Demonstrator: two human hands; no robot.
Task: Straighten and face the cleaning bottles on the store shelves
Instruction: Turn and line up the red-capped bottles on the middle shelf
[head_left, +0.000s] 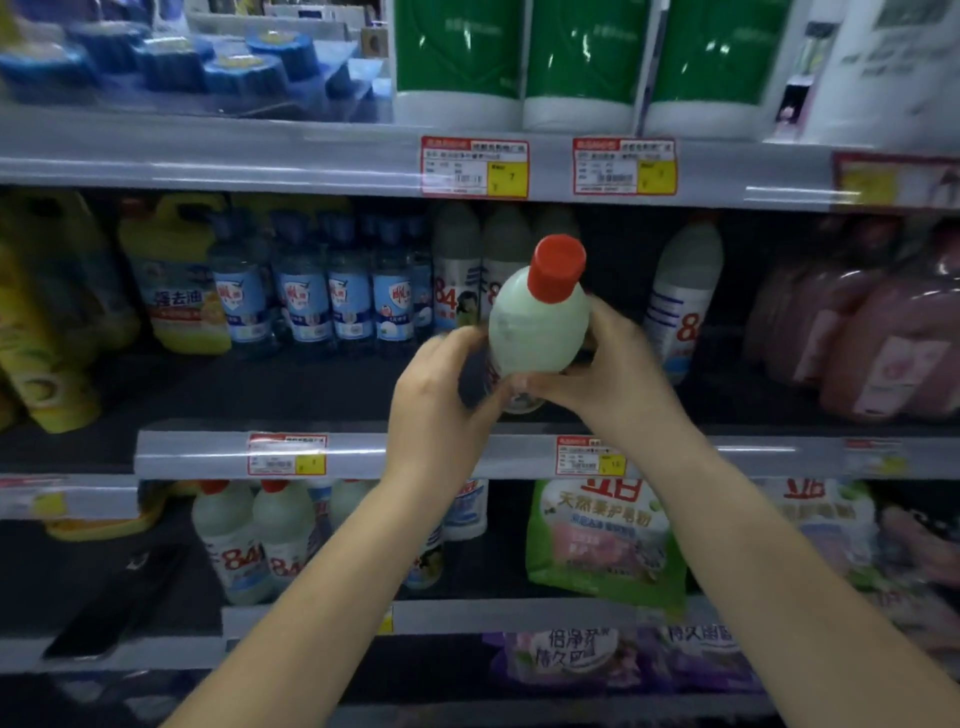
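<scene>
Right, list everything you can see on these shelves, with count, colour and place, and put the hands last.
Held bottle: one, pale green with a red cap, tilted, in front of the middle shelf.
White 84 bottles: at least four, middle shelf, behind and right of the held one.
Blue-label clear bottles: about five, middle shelf, left of centre.
Yellow jugs: at least two, middle shelf, left.
Pink packs: several, middle shelf, right; blurred.
Green-and-white packs: three, top shelf.
Blue tubs: several, top shelf, left.
Red-capped 84 bottles: at least three, lower shelf, left.
Green bag: one, lower shelf.
Purple bags: at least two, bottom shelf.
Price tags: red and yellow, on the shelf edges.
Left hand: on the held bottle.
Right hand: on the held bottle.
</scene>
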